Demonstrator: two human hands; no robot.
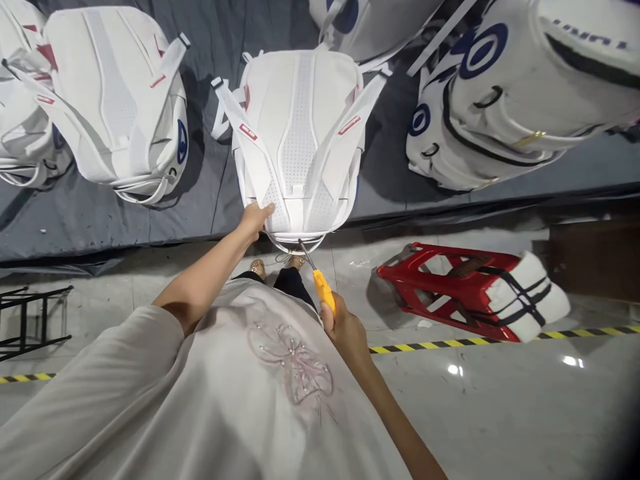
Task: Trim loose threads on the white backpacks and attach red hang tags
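Head view, single frame, looking down past the person's chest to the table edge.

White backpack (300,133) lies back-panel up on the dark grey table cover (100,213), long axis running away from the person, bottom end overhanging the near edge. Shoulder straps fan out from the top toward the lower corners.

Left hand (255,219): on the backpack's lower left corner, fingers curled over the edge where the strap meets the base. Grip looks closed on the fabric, pinning it; fingertips partly hidden, so how tight it is cannot be told.

Right hand (345,330): fist wrapped around the yellow handle of a small cutting tool (316,275), thumb up along the handle. Metal tip points up and left, toward the loose loop or thread hanging from the bag's bottom edge. Tip sits just at or just beside that loop; contact cannot be confirmed.

Key relation: bag's bottom edge lies directly ahead of and above the tool tip, between the two hands. Left hand is on the bag; right hand stands off below it, with only the tool spanning the gap.

Surroundings: another white backpack (115,100) to the left, white golf-type bags with blue rings (500,100) to the right, red plastic stool (450,287) tipped over on the floor, yellow-black floor tape (475,342).
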